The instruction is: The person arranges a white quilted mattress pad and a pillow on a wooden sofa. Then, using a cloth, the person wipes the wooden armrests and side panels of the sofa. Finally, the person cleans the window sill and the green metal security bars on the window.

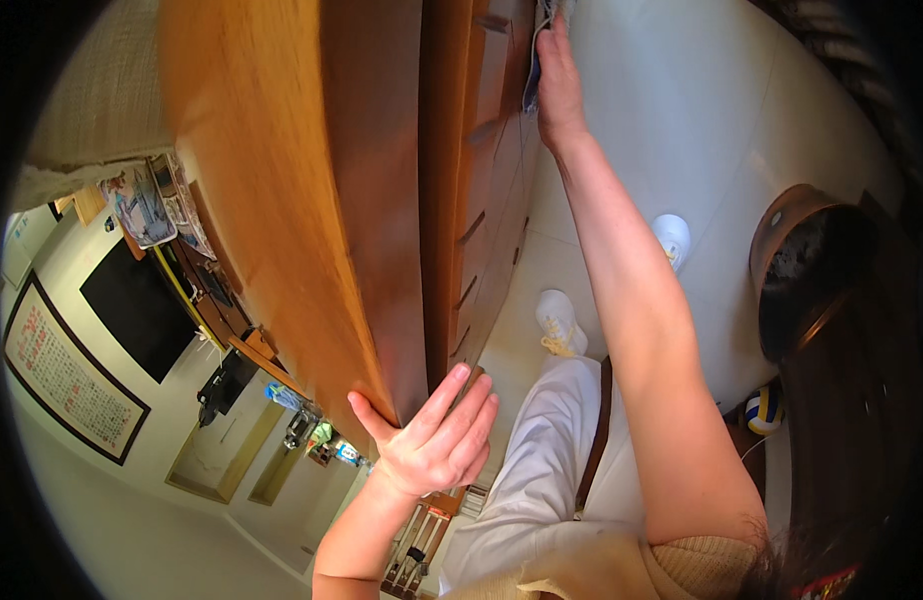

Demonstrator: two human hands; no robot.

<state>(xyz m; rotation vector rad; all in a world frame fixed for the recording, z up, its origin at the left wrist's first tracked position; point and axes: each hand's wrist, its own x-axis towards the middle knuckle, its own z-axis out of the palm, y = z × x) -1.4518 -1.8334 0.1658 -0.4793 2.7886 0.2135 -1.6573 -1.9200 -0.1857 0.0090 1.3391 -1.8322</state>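
Observation:
A wooden cabinet (375, 187) with a glossy orange-brown top and darker drawer fronts stands before me, tilted in this view. My left hand (435, 442) clasps its near corner, thumb on the top surface and fingers over the side. My right hand (560, 82) reaches far along the front, low by the floor. Under its palm and fingers a grey and dark-blue cloth (533, 75) lies flat against the drawer face. Part of that cloth is cut off by the picture's upper rim.
Pale floor tiles (671, 97) lie beside the cabinet, with my white shoes (559, 319) on them. To the right are a dark round-ended piece of furniture (806, 277) and a volleyball (763, 411). A television (139, 307) and framed calligraphy (75, 367) are at the left.

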